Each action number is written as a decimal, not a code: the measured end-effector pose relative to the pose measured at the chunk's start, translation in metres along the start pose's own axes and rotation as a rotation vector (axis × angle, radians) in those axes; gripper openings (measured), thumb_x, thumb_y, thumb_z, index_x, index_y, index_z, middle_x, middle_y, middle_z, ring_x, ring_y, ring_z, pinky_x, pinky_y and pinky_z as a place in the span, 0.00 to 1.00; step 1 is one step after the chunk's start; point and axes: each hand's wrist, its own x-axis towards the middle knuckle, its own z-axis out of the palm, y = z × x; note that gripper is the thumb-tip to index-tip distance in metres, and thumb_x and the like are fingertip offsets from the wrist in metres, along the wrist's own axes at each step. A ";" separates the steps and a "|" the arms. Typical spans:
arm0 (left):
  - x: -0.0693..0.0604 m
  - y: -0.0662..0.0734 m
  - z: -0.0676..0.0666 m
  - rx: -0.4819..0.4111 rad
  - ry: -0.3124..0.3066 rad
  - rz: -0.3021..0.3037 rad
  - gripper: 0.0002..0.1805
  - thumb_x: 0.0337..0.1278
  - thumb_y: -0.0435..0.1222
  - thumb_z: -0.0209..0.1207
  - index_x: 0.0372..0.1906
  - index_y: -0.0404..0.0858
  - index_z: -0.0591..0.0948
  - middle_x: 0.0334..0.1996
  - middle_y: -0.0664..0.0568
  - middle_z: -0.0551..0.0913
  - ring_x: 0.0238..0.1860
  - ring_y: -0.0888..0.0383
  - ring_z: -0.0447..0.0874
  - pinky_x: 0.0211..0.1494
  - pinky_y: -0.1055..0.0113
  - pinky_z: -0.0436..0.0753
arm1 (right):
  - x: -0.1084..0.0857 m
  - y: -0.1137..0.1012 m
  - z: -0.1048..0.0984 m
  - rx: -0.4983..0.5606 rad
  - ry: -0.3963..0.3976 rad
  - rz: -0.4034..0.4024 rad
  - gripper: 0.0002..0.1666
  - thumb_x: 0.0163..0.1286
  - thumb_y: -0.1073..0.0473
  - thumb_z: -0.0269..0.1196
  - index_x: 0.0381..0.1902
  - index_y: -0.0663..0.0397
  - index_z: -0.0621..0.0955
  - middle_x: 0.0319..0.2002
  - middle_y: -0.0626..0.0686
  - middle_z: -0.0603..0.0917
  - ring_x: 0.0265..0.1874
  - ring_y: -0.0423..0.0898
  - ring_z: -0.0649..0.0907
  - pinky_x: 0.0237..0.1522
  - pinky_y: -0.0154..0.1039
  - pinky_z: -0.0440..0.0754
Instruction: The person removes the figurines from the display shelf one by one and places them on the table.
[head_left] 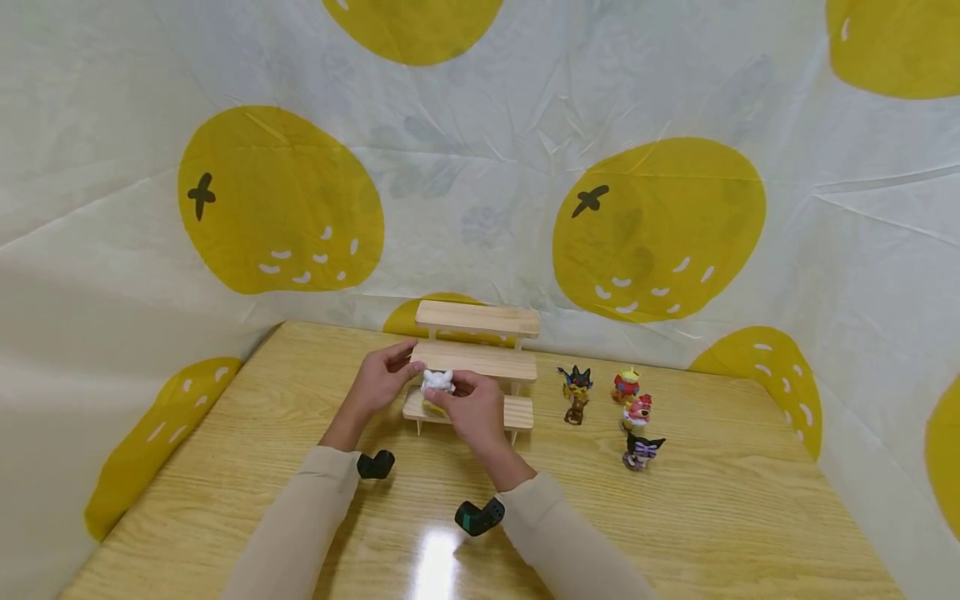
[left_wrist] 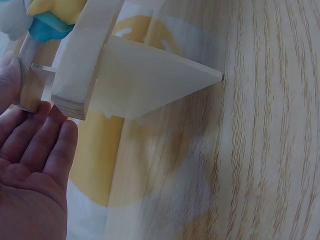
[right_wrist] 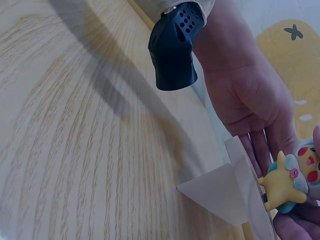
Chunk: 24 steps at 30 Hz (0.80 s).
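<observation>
A small yellow figurine [head_left: 438,383] with red cheeks and a white-and-blue hood is at the lowest tier of a three-tier wooden stand [head_left: 472,361]. My right hand [head_left: 474,412] pinches it between thumb and fingers. In the right wrist view, the figurine [right_wrist: 281,187] has its feet at the tier's edge. My left hand [head_left: 378,382] holds the left end of the middle tier, thumb in front and fingers behind. The left wrist view shows this hand [left_wrist: 35,170] beside the stand's end [left_wrist: 75,75], with the figurine's yellow and blue parts [left_wrist: 55,20] above.
Right of the stand, several figurines stand on the wooden table [head_left: 720,500]: a dark eared one [head_left: 577,381], a small brown one [head_left: 576,411], a red-and-green one [head_left: 626,385], a pink one [head_left: 637,411] and a black-and-purple one [head_left: 642,452]. A patterned cloth [head_left: 480,200] hangs behind.
</observation>
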 end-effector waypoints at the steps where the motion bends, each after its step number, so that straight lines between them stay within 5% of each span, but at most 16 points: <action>1: 0.000 0.000 0.000 0.000 0.001 0.000 0.31 0.74 0.38 0.63 0.75 0.31 0.71 0.72 0.34 0.74 0.72 0.38 0.76 0.72 0.45 0.78 | 0.000 0.000 0.000 -0.005 0.002 0.002 0.18 0.61 0.61 0.79 0.48 0.63 0.90 0.43 0.61 0.92 0.39 0.43 0.89 0.36 0.29 0.88; 24: -0.005 -0.005 -0.007 0.019 0.009 -0.014 0.32 0.75 0.39 0.62 0.76 0.31 0.69 0.74 0.34 0.72 0.73 0.38 0.74 0.73 0.46 0.77 | -0.005 -0.001 -0.015 -0.067 -0.056 0.029 0.15 0.62 0.64 0.77 0.47 0.63 0.90 0.45 0.62 0.92 0.44 0.48 0.91 0.39 0.35 0.90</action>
